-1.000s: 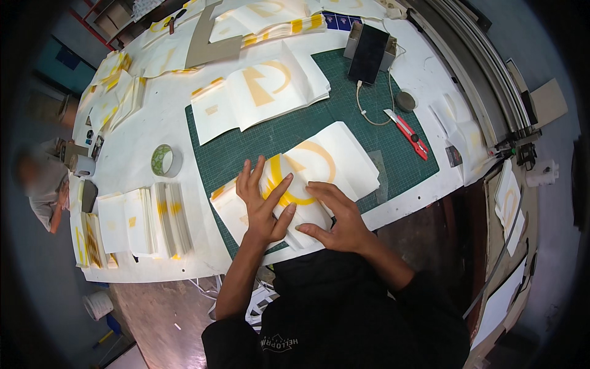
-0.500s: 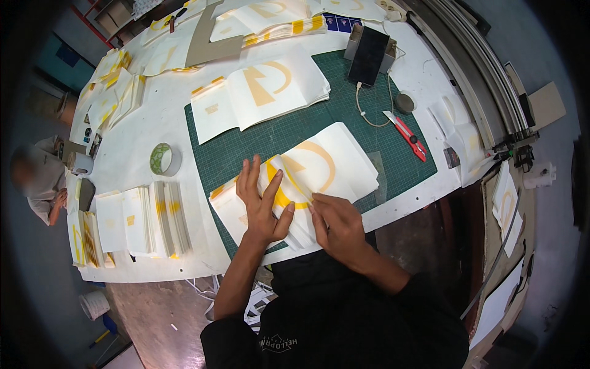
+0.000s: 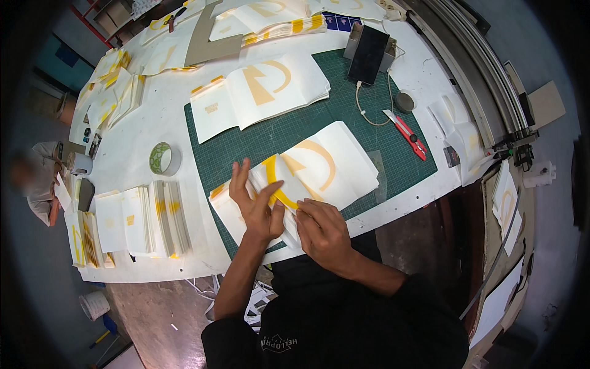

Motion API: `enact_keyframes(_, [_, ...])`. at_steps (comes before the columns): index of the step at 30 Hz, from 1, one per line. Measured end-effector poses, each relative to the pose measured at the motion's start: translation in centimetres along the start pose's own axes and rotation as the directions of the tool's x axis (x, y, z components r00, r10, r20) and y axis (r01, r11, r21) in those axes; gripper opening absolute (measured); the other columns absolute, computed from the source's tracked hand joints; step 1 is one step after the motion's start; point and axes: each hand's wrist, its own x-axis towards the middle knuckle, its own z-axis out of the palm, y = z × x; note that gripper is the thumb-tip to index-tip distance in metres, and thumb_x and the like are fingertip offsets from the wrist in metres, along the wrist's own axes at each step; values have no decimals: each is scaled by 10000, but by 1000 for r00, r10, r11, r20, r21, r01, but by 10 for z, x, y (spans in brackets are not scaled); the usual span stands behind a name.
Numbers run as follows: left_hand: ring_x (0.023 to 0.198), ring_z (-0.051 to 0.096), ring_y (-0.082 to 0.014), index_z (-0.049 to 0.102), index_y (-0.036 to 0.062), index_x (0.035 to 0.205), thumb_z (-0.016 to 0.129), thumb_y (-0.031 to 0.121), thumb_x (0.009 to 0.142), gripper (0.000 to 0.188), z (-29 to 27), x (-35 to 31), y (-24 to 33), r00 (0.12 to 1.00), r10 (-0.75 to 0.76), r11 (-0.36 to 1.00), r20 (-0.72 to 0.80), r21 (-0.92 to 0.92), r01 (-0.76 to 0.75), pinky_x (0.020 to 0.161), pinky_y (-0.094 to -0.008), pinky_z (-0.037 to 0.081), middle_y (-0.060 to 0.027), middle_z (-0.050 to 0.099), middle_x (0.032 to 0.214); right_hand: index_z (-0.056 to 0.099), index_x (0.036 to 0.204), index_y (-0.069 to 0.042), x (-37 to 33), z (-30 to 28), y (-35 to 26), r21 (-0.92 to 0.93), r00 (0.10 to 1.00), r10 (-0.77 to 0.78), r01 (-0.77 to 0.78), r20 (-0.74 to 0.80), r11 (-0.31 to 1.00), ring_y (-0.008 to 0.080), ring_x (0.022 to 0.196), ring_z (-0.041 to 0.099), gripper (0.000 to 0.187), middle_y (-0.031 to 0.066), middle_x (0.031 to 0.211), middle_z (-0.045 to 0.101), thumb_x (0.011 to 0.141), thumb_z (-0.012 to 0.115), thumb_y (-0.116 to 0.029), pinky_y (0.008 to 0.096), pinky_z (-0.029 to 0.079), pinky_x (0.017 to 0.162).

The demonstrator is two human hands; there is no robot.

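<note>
Where the glossy brown floor (image 3: 138,307) ends, a broad white table (image 3: 129,163), bowed by the lens, fills the room's middle, with a long grey metal rail machine (image 3: 485,74) along its right side and, beyond its left edge, a person in a light shirt (image 3: 46,187). On the table lies a dark green gridded cutting mat (image 3: 344,98). Thick white page bundles with yellow patches (image 3: 141,227) stand near the left edge; an open white paper stack with a pale orange print (image 3: 289,98) covers the mat's upper part. The stack of white sheets printed in yellow and orange (image 3: 356,154) lies on the mat's near part, under both hands. The right hand (image 3: 326,234) pinches a curled sheet's edge; the left hand (image 3: 258,212), fingers spread, presses without grasping. Smaller things include a black phone (image 3: 369,58), a white tape roll with a green inside (image 3: 165,158) and a red cutter knife (image 3: 409,135).
</note>
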Motion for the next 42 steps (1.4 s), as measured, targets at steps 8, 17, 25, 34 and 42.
enact_keyframes(8, [1513, 273, -396, 663, 26, 1271, 474, 202, 944, 417, 1, 3, -9, 958, -276, 956, -76, -126, 266, 1233, -529, 197, -246, 352, 1592, 686, 953, 65, 3, 1, -5, 11, 1000, 6, -6, -12, 1000, 341, 1019, 698, 174, 175, 1072, 690, 795, 757, 53, 439, 558, 880])
enact_keyframes(17, [1487, 310, -381, 377, -11, 1514, 608, 283, 925, 698, -1, 9, -7, 967, -257, 906, 5, -346, 242, 1212, -494, 257, -265, 311, 1600, 698, 1021, 66, 2, -2, -9, 82, 999, 23, -26, 39, 996, 358, 1130, 658, 221, 190, 1143, 676, 830, 765, -22, 478, 519, 964])
enact_keyframes(25, [1490, 304, -391, 348, 7, 1521, 675, 139, 835, 771, 1, 7, -6, 963, -269, 878, 34, -402, 259, 1232, -502, 221, -271, 304, 1601, 680, 1160, 42, -3, -5, -10, 242, 988, -23, -16, 155, 970, 366, 1291, 569, 360, 208, 1270, 646, 892, 767, -182, 563, 373, 1114])
enact_keyframes(34, [1497, 299, -400, 411, 18, 1470, 623, 89, 716, 787, -3, 8, -5, 952, -303, 884, 37, -362, 295, 1251, -520, 190, -260, 324, 1597, 679, 1161, 44, 5, -38, 106, -245, 879, 406, -463, -250, 852, 366, 1063, 581, 373, 188, 1106, 623, 915, 739, -229, 531, 389, 930])
enact_keyframes(42, [1495, 297, -397, 421, 27, 1468, 627, 133, 735, 768, 0, 9, -5, 946, -322, 878, 45, -360, 316, 1244, -528, 207, -258, 329, 1591, 716, 1118, 39, -8, -34, 125, -254, 862, 440, -497, -252, 829, 325, 1052, 573, 381, 165, 1058, 611, 916, 748, -283, 488, 385, 901])
